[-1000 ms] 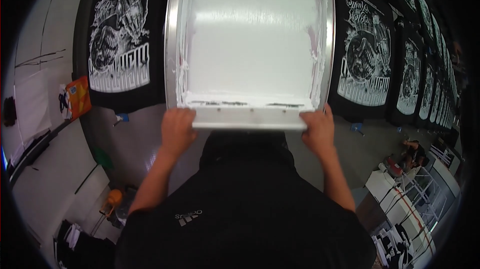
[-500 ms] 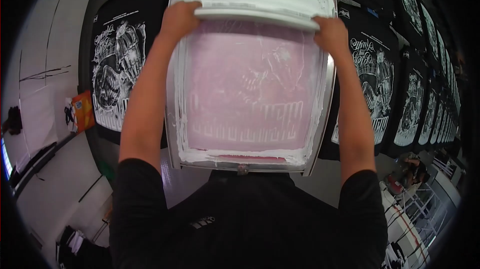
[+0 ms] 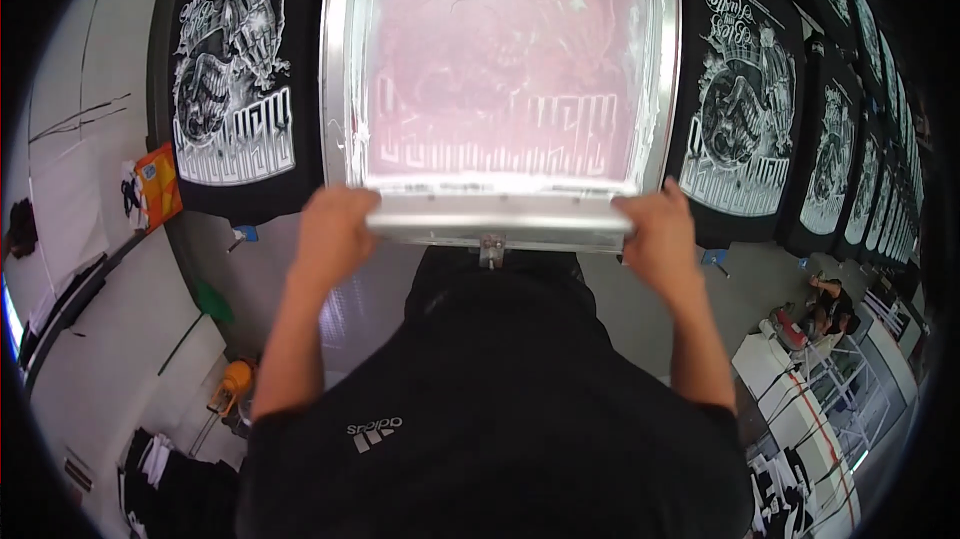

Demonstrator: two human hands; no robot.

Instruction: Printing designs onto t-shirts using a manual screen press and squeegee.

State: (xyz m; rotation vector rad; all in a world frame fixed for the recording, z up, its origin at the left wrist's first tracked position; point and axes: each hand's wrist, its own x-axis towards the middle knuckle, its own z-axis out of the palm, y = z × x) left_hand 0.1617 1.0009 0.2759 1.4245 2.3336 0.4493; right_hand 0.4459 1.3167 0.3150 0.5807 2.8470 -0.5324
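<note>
A wide squeegee lies across the near end of a screen printing frame. Its left end is gripped by my left hand, and its right end by my right hand, fingers wrapped round it on both sides. Beyond the squeegee stretches the frame's pinkish mesh, with a faint lettered and figured design showing through. White ink coats the mesh's side borders and gathers in a line along the squeegee's far side. The frame's far end is out of view.
Black shirts with white prints flank the frame: one left, one right, and several more in a row farther right. An orange package sits at the left. Another person is at the far right, near a white table.
Both hands have pulled the squeegee from the frame's far end to its near end. My view has shifted, so the frame appears higher up.
</note>
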